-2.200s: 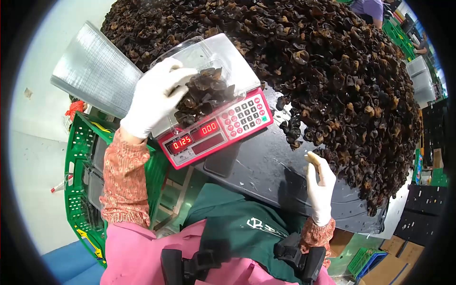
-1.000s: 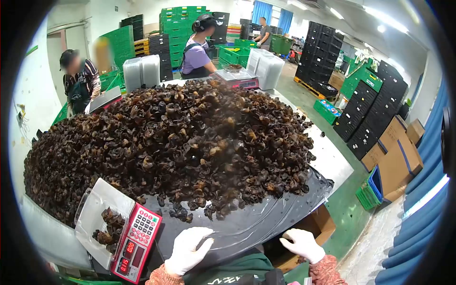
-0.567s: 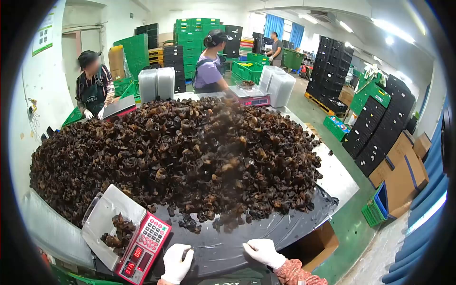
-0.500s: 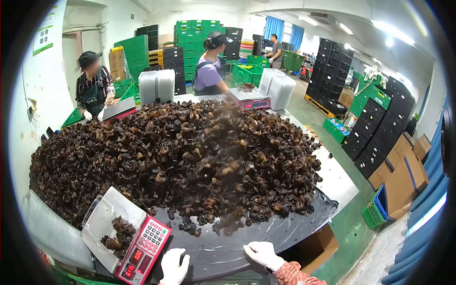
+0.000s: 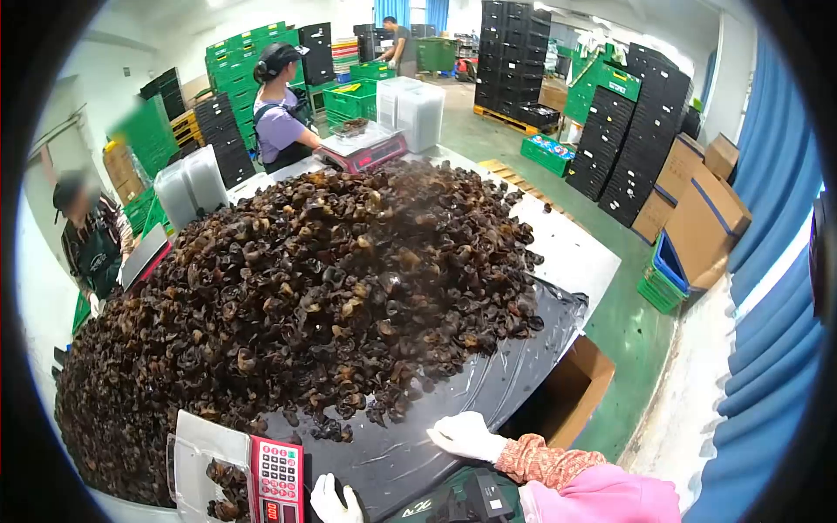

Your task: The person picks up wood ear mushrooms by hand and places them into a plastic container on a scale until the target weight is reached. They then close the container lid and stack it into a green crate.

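Both gloved hands sit at the near edge of the counter, empty. Her right hand [image 5: 462, 434] lies palm down on the black plastic sheet [image 5: 488, 383], fingers loosely spread and gripping nothing, its patterned orange sleeve [image 5: 545, 460] trailing back toward a pink jacket. Her left hand [image 5: 336, 504] is only partly in view at the bottom of the frame; the fingers point up, slightly apart, and it holds nothing that I can see, resting just right of the red weighing scale [image 5: 277, 479].

On that scale, to the left of the left hand, stands a clear plastic tray [image 5: 199, 453] with a small clump of dark wood ear mushrooms [image 5: 228, 488] in it. Beyond both hands a huge heap of wood ear mushrooms [image 5: 305, 288] covers most of the counter, its loose edge lying a little ahead of the right hand's fingertips. Right of the right hand, below the counter's edge, an open cardboard box [image 5: 571, 392] sits on the green floor.

Across the heap, far from the hands, a person in a purple shirt [image 5: 281, 122] stands at a second scale [image 5: 362, 150], and another person [image 5: 87, 235] stands at the far left. Stacks of black crates [image 5: 632, 131] and green crates [image 5: 253, 52] line the room behind them.
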Action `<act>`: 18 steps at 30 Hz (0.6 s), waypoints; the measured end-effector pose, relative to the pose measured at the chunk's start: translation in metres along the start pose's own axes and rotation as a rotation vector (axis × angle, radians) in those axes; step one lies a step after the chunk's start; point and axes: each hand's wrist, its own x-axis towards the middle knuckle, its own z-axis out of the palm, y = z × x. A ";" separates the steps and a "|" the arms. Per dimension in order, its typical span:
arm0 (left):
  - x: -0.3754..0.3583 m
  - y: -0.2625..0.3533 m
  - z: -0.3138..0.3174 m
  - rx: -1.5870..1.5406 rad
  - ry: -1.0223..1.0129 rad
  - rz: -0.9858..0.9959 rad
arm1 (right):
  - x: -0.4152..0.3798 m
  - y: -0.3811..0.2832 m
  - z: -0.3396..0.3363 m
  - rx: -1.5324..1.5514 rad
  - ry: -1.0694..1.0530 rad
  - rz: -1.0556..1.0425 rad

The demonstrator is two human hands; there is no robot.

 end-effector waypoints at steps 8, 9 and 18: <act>0.002 0.002 0.001 0.056 -0.044 -0.027 | 0.001 0.000 0.001 0.017 -0.012 0.024; 0.002 0.003 0.001 0.061 -0.037 -0.028 | 0.000 0.001 0.002 0.032 0.015 0.008; 0.018 0.046 -0.004 0.127 -0.056 -0.092 | -0.001 0.003 -0.001 0.003 0.026 -0.057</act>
